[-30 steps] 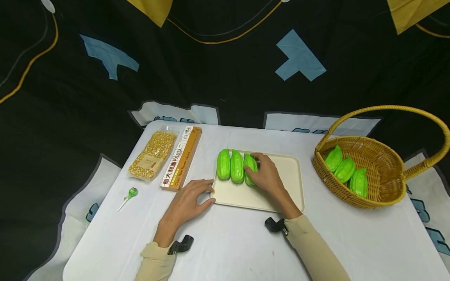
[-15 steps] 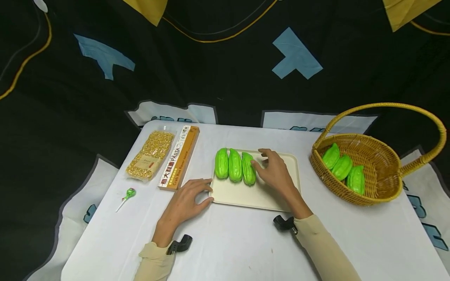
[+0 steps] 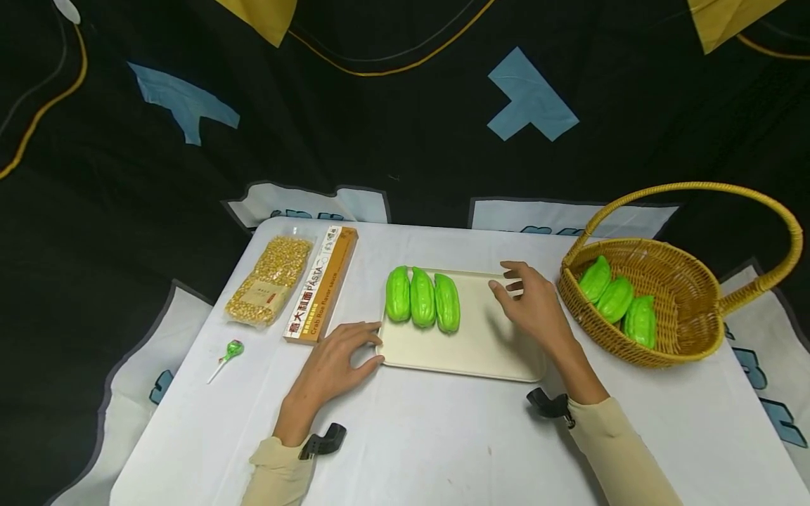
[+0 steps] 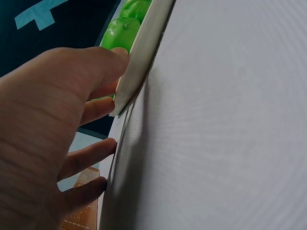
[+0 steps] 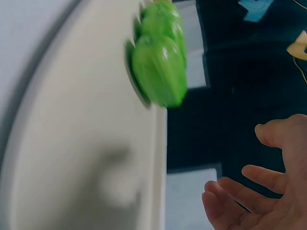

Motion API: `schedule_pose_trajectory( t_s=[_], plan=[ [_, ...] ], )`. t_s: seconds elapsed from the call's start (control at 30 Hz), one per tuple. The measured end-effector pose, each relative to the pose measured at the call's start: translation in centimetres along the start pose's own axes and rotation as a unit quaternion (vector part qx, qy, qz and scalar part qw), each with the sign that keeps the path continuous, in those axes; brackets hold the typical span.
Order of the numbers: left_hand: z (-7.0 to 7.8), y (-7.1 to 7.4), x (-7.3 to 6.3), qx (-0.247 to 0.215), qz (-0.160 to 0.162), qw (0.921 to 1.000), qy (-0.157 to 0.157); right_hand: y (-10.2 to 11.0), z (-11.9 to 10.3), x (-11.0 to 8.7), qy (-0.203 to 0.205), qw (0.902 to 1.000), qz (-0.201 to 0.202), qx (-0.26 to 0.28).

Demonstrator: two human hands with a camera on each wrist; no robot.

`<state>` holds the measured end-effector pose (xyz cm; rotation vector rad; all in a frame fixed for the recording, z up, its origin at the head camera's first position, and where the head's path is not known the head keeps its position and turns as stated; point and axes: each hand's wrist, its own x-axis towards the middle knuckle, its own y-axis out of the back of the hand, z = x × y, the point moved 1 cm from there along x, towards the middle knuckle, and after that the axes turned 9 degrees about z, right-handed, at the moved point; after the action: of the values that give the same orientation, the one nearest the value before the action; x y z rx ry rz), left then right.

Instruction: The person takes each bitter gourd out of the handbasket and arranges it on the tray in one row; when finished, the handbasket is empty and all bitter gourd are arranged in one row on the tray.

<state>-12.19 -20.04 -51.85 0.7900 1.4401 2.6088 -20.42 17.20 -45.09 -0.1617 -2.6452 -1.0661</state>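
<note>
Three bright green, ribbed gourds, a left one (image 3: 398, 294), a middle one (image 3: 422, 297) and a right one (image 3: 447, 303), lie side by side on the left half of a cream tray (image 3: 443, 357). My left hand (image 3: 332, 362) rests at the tray's left edge. In the left wrist view its thumb (image 4: 108, 64) and a finger touch the tray's rim (image 4: 139, 60), the fingers loosely spread. Above the tray's right end is my right hand (image 3: 538, 309), holding nothing, fingers relaxed and apart. The right wrist view shows that hand (image 5: 261, 187) away from the gourds (image 5: 160, 72).
Several more objects share the white table (image 3: 436, 443). A wicker basket (image 3: 690, 302) with a tall handle holds three similar gourds (image 3: 614, 299) at right. At left lie a bag of corn kernels (image 3: 272, 277), a pasta box (image 3: 323, 284) and a green lollipop (image 3: 234, 348).
My right hand has let go of the right gourd and moved right, off toward the basket side. The left hand has stayed at the tray's edge; the view has shifted slightly.
</note>
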Motion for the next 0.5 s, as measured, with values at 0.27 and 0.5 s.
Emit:
schedule_pose_trajectory(
  t_s=[0.27, 0.5],
  plan=[
    [0.2, -0.1, 0.1, 0.004, -0.001, 1.0000, 0.001, 4.4, 1.5, -0.3, 0.000, 0.9992, 0.039, -0.003],
    [0.1, -0.1, 0.0, 0.008, -0.001, 1.0000, 0.003, 7.3, 2.4, -1.1, 0.005, 0.9978, 0.065, -0.014]
  ],
)
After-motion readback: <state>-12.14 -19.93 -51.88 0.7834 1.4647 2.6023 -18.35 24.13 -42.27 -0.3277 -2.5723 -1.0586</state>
